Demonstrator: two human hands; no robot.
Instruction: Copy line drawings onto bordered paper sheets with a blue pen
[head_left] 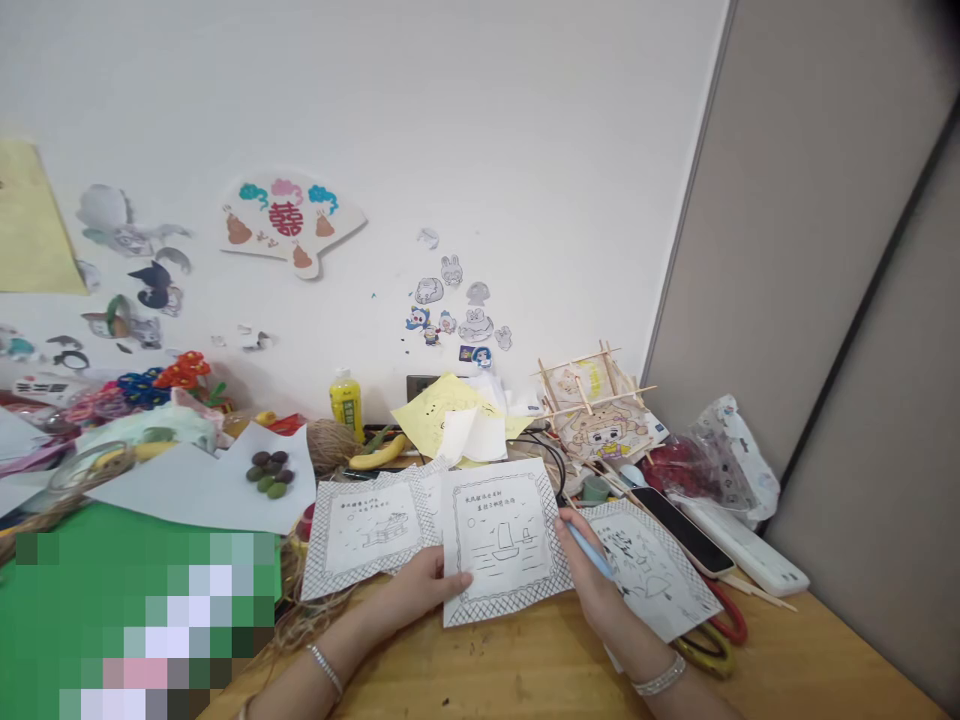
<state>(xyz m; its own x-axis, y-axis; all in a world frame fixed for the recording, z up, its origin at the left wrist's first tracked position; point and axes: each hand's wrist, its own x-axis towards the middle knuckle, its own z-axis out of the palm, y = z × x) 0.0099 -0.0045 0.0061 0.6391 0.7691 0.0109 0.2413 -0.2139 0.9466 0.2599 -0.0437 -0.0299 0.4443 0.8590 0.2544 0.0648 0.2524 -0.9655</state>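
Observation:
A white sheet with a boat line drawing and a patterned border (504,540) lies on the wooden table (525,670). My left hand (424,588) pinches its lower left edge, thumb on top. My right hand (592,580) rests at the sheet's right edge, fingers closed round a light blue pen (590,551). A similar sheet with a house drawing (369,530) lies to the left, and a third bordered sheet (649,570) lies under my right wrist.
A black phone (682,530), a white power strip (746,560) and red-handled scissors (724,620) sit at the right. A stick-frame craft (592,400), yellow paper (442,405), a yellow bottle (346,400), a banana (379,455) and green paper (90,560) crowd the back and left.

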